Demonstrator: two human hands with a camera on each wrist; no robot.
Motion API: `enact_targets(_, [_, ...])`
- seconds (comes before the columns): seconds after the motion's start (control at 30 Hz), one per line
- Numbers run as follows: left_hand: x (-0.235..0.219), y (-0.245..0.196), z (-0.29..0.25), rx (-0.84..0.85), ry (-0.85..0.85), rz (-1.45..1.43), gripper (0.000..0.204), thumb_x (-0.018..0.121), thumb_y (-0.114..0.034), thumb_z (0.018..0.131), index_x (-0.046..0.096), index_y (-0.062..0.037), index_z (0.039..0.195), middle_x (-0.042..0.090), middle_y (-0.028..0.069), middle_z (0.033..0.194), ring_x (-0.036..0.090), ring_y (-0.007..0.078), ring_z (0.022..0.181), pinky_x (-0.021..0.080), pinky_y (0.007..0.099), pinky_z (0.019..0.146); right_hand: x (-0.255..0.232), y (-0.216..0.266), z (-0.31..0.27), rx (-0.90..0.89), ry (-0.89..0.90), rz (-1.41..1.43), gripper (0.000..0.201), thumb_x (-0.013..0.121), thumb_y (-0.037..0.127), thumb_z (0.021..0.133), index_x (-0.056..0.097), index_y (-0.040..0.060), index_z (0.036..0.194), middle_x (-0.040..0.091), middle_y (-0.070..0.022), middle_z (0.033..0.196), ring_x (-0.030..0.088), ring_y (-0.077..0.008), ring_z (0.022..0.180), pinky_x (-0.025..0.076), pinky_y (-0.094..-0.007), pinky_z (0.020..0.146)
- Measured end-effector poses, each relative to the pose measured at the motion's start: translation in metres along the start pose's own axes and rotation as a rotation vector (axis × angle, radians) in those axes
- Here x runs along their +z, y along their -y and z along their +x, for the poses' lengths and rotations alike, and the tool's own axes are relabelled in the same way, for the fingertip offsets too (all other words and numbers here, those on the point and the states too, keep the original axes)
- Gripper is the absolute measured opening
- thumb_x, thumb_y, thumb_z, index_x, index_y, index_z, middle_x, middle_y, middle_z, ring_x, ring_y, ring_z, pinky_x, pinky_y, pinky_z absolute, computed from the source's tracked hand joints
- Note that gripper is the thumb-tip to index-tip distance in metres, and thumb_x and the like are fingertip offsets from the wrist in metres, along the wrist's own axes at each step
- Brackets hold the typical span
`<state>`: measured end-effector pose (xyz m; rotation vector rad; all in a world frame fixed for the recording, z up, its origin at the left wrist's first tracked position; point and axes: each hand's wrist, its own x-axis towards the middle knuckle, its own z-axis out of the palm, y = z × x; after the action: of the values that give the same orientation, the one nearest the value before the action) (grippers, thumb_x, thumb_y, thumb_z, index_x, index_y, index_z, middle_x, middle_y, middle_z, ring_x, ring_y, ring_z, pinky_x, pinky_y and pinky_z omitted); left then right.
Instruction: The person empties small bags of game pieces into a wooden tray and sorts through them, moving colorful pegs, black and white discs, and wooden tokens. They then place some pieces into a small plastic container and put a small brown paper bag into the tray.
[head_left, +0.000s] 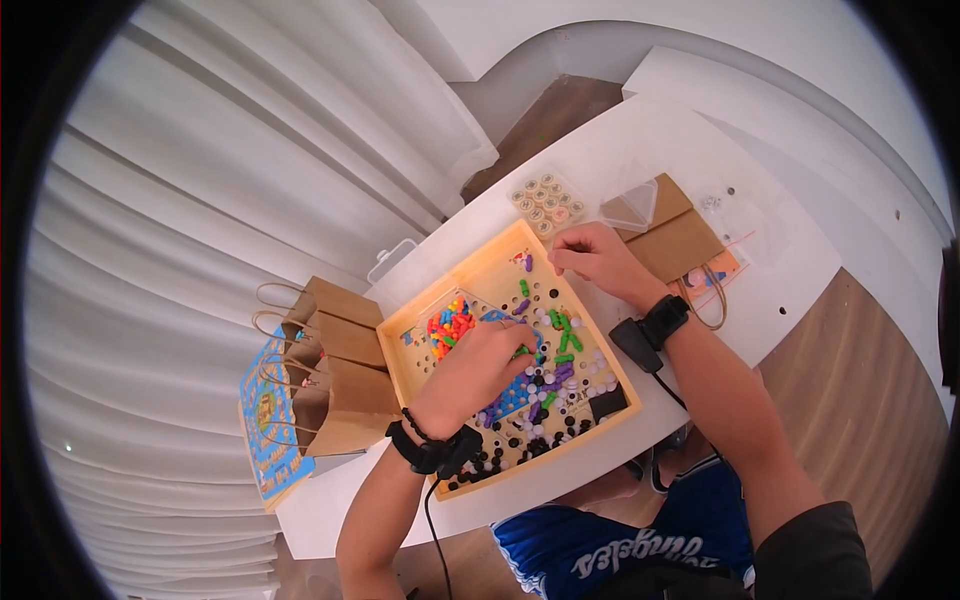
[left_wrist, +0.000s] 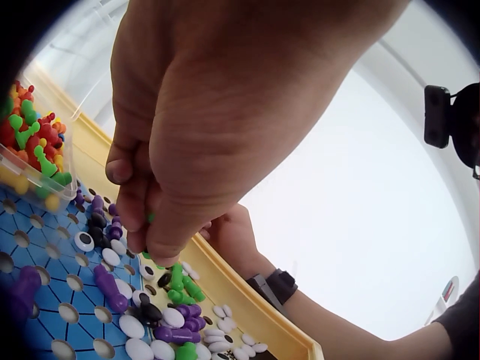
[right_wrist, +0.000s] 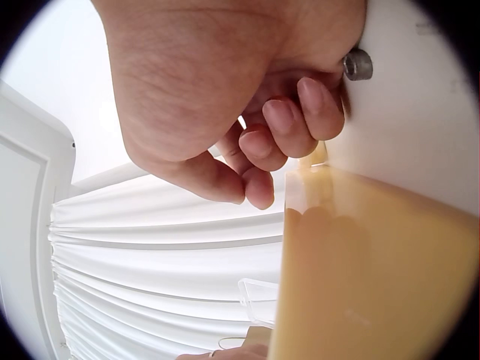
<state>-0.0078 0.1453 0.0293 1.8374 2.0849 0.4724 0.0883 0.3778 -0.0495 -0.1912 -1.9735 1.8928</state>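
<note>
My left hand reaches down over a shallow wooden box of mixed game pieces. Its thumb and fingertips pinch a green pawn, mostly hidden by the fingers. Below them lie purple pawns, green pawns and black and white stones, partly on a blue star-pattern board. A clear tub of red, orange, green and yellow pawns sits inside the box beside this hand. My right hand hovers at the far right rim, fingers loosely curled, nothing visible between thumb and forefinger.
Brown paper bags stand left of the box, by a blue printed board. A case of round wooden discs lies behind it. Another paper bag and a clear lid lie to the right.
</note>
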Motion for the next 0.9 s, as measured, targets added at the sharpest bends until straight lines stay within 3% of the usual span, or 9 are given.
enact_targets(0.2, [0.002,-0.001,-0.001,0.013,0.004,0.045,0.01,0.072,-0.005,0.09,0.069,-0.0011,0.099,0.072,0.0165,0.095,0.069,0.037,0.09,0.054,0.044,0.081,-0.001,-0.003,0.001,-0.006,-0.001,0.014,0.023,0.068,0.016,0.094,0.067,-0.0019,0.079,0.066,-0.0018,0.073,0.06,-0.0071,0.073,0.047,-0.0269,0.07])
enact_targets(0.3, [-0.013,0.009,-0.011,-0.004,-0.101,-0.002,0.01,0.072,-0.005,0.09,0.069,-0.001,0.099,0.072,0.0157,0.095,0.069,0.0361,0.089,0.054,0.0434,0.08,0.0,-0.003,0.001,0.002,-0.007,0.021,0.023,0.067,0.015,0.094,0.067,-0.0023,0.079,0.066,-0.0021,0.073,0.06,-0.0075,0.072,0.047,-0.0271,0.07])
enact_targets(0.37, [-0.03,0.016,-0.018,-0.122,-0.113,0.018,0.013,0.073,-0.004,0.09,0.069,-0.0004,0.101,0.072,0.0145,0.096,0.068,0.0344,0.086,0.054,0.0417,0.079,0.0,-0.002,0.0,0.006,-0.012,0.029,0.023,0.067,0.015,0.094,0.067,-0.0026,0.079,0.066,-0.0023,0.073,0.06,-0.0077,0.072,0.047,-0.0271,0.07])
enact_targets(0.43, [-0.042,0.027,-0.024,-0.109,-0.147,0.054,0.016,0.073,-0.004,0.089,0.069,0.0001,0.103,0.073,0.0144,0.096,0.068,0.0314,0.084,0.053,0.0386,0.077,0.0,-0.001,0.001,0.001,-0.003,0.03,0.024,0.067,0.015,0.094,0.066,-0.0031,0.079,0.066,-0.0023,0.072,0.06,-0.0075,0.071,0.047,-0.0273,0.069])
enact_targets(0.5, [-0.053,0.028,-0.029,-0.337,-0.108,0.039,0.017,0.072,-0.003,0.089,0.07,0.0001,0.105,0.073,0.0152,0.096,0.069,0.0294,0.084,0.053,0.0363,0.076,0.001,-0.003,0.001,0.005,-0.004,0.022,0.024,0.067,0.015,0.094,0.066,-0.003,0.078,0.066,-0.0022,0.072,0.059,-0.0073,0.07,0.046,-0.0273,0.069])
enact_targets(0.53, [-0.051,0.034,-0.032,-0.231,-0.141,0.027,0.017,0.071,-0.001,0.09,0.07,-0.0006,0.107,0.074,0.0144,0.094,0.069,0.0263,0.083,0.052,0.0345,0.074,0.0,-0.003,0.002,0.011,-0.004,0.01,0.024,0.066,0.015,0.094,0.065,-0.0029,0.078,0.066,-0.0021,0.072,0.059,-0.007,0.07,0.046,-0.0272,0.068])
enact_targets(0.63, [-0.047,0.039,-0.039,-0.183,-0.208,0.016,0.019,0.07,-0.001,0.091,0.071,-0.002,0.109,0.074,0.0131,0.093,0.068,0.0247,0.08,0.052,0.0339,0.074,-0.001,-0.002,0.002,0.013,0.001,0.014,0.024,0.066,0.015,0.094,0.065,-0.0022,0.077,0.065,-0.0016,0.071,0.058,-0.0062,0.07,0.045,-0.0264,0.068])
enact_targets(0.9, [-0.041,0.037,-0.091,-0.315,-0.4,-0.096,0.009,0.069,-0.003,0.095,0.072,0.0008,0.103,0.073,0.0102,0.091,0.064,0.0167,0.075,0.051,0.0305,0.07,-0.001,-0.003,0.001,0.015,0.003,0.017,0.024,0.066,0.016,0.096,0.066,-0.0004,0.078,0.062,0.0017,0.069,0.052,-0.0047,0.068,0.04,-0.0252,0.064])
